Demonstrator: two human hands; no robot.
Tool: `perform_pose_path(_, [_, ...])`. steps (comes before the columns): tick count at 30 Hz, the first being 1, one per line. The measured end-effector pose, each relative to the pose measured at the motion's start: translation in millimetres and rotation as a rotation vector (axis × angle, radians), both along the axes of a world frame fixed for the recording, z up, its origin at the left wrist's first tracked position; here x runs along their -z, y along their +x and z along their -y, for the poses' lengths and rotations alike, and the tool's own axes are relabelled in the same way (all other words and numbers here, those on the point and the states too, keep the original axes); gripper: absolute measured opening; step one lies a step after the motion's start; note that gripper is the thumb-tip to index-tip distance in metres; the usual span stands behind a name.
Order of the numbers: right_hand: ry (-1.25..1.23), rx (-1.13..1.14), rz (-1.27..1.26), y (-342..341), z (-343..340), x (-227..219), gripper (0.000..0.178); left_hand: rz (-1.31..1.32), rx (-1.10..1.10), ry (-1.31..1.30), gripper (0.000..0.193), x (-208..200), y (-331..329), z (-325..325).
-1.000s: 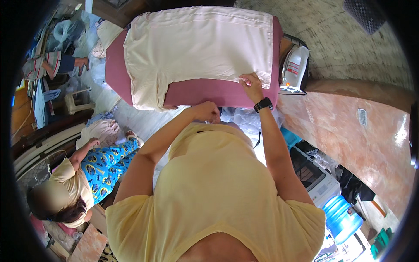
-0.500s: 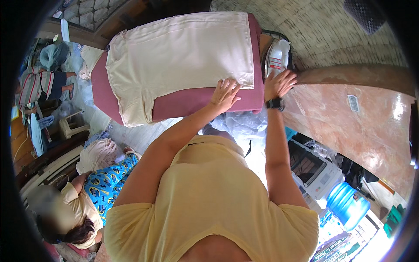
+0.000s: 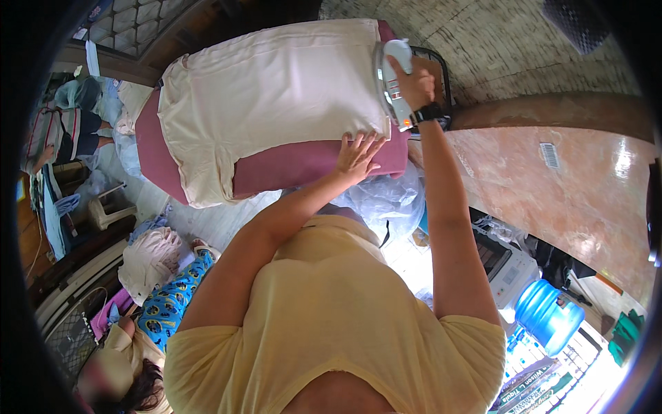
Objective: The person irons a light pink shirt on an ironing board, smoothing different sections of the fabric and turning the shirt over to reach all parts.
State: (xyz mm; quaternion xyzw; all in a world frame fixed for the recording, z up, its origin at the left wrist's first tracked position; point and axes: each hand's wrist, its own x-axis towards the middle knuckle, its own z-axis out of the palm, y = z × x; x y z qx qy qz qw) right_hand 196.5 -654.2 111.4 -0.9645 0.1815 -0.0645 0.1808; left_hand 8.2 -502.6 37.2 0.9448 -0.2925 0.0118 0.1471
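A cream garment (image 3: pixel 269 90) lies spread over an ironing board with a maroon cover (image 3: pixel 289 165). My right hand (image 3: pixel 415 88) is wrapped round the handle of a white and grey clothes iron (image 3: pixel 394 58), which sits at the garment's right edge, its small orange light showing near my wrist. Flat at the garment's lower right corner rests my left hand (image 3: pixel 358 153), fingers spread, touching the cloth and the maroon cover.
A black-framed iron rest (image 3: pixel 445 76) juts from the board's right end. Clear plastic (image 3: pixel 389 200) hangs below. One person (image 3: pixel 138 345) sits at lower left, another (image 3: pixel 65 134) is farther left. A stool (image 3: pixel 110 210) and a blue water jug (image 3: pixel 548 314) stand around.
My right hand has taken hold of the iron and brought it left from the rest onto the garment's right edge. My left hand stays near the corner, its fingers now flatter.
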Motion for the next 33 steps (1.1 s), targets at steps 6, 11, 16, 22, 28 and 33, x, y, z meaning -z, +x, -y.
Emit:
perform_pose_path(6, [0.179,-0.107,-0.076,-53,-51,-16,0.072,-0.031,0.103,-0.326,0.046,12,-1,-51])
perform_pose_path(11, [0.318,-0.223,0.131,-135,-35,-3,0.047,-0.177,-0.506,-0.827,0.024,-11,-20,-109])
perform_pose_path(16, [0.137,-0.188,0.247,-117,-45,9,0.048,-0.903,-1.290,-1.739,0.024,16,-33,-163])
perform_pose_path(22, [0.141,-0.155,0.218,-114,-50,6,0.055,-0.841,-1.481,-2.027,0.017,12,-15,-184])
perform_pose_path(28, [0.197,-0.272,0.069,-79,-57,-6,0.063,-0.941,-1.747,-1.918,0.016,17,11,-185])
perform_pose_path(33, [0.158,-0.923,-0.207,-38,-81,-24,0.071,-0.778,-1.595,-1.932,0.009,34,9,-172])
